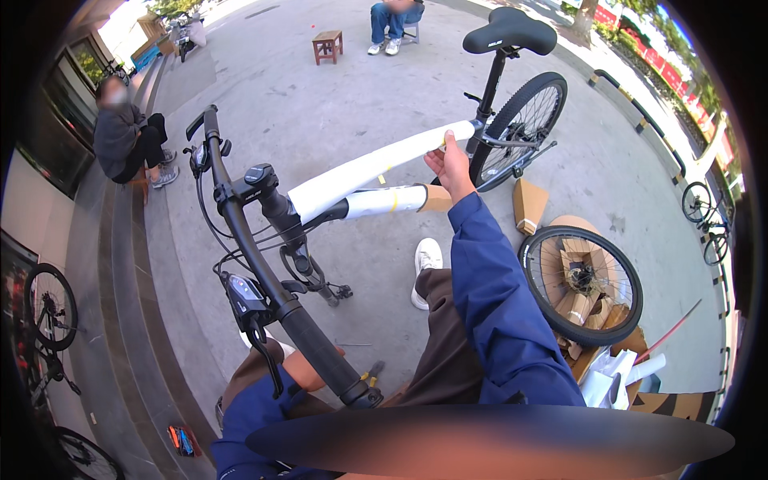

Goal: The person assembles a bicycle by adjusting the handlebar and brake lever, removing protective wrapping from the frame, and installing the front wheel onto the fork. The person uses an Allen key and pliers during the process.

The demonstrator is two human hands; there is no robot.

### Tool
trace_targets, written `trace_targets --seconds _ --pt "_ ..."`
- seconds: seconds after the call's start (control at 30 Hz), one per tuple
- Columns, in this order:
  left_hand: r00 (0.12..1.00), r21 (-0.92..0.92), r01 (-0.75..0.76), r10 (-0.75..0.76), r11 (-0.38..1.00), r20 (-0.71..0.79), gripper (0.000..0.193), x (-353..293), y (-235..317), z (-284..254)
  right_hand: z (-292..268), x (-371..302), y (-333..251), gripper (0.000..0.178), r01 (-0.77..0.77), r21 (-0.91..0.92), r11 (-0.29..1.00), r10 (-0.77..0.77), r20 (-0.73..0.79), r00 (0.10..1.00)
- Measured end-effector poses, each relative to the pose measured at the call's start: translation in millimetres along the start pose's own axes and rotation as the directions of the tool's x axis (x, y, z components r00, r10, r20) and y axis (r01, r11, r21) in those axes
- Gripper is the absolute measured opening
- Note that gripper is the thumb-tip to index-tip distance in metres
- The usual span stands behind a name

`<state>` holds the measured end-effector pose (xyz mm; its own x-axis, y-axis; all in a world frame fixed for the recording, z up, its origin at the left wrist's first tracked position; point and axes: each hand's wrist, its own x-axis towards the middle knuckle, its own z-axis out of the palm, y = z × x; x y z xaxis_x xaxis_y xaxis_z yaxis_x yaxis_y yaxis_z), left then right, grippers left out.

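Handlebar (254, 250) nearest on my feed, slanting across lower left. Left hand (306, 372) sits behind its rubber grip (326, 352), partly hidden; I cannot tell whether it holds anything. Farther out, the right hand (450, 168) has its thumb against the rear end of the upper white wrap (360, 170) on the bicycle (334, 212), mid-view, fingers half curled below; firm hold or light touch, I cannot tell. No wheel shows in the fork (300, 262), so I judge the front could swing or drop if support slackens; a sharp pull could tear the wrap. Loose wheel (582, 278) lies right, over cardboard (579, 306). Saddle (510, 34) beyond; one seated person (120, 136) left, another person (390, 24) farthest.
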<state>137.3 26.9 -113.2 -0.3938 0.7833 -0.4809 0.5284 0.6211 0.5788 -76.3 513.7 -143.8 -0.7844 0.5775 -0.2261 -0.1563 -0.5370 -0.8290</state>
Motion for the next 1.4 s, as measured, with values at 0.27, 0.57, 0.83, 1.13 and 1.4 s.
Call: trace_targets --seconds 0.27,0.57,0.83,1.13,1.4 --pt "0.999 0.048 0.01 -0.012 0.999 0.033 0.06 -3 6 -3 -9 -7 4 0.053 -0.118 0.207 0.971 0.062 0.257 0.965" --pt "0.996 0.053 0.084 -0.084 0.995 -0.004 0.047 -2 0 5 -7 5 20 0.045 -0.153 0.327 0.933 0.046 0.313 0.949" --pt "0.997 0.09 0.025 -0.019 0.996 -0.074 0.035 6 -20 24 -12 5 15 0.042 -0.132 0.246 0.96 0.064 0.267 0.962" --pt "0.991 0.207 0.083 -0.103 0.975 0.086 0.054 19 -29 32 -11 4 13 0.049 -0.253 0.309 0.917 0.134 0.357 0.924" --pt "0.986 0.239 0.086 -0.117 0.967 0.116 0.054 23 -35 35 -1 4 29 0.074 -0.232 0.317 0.919 0.103 0.375 0.921"
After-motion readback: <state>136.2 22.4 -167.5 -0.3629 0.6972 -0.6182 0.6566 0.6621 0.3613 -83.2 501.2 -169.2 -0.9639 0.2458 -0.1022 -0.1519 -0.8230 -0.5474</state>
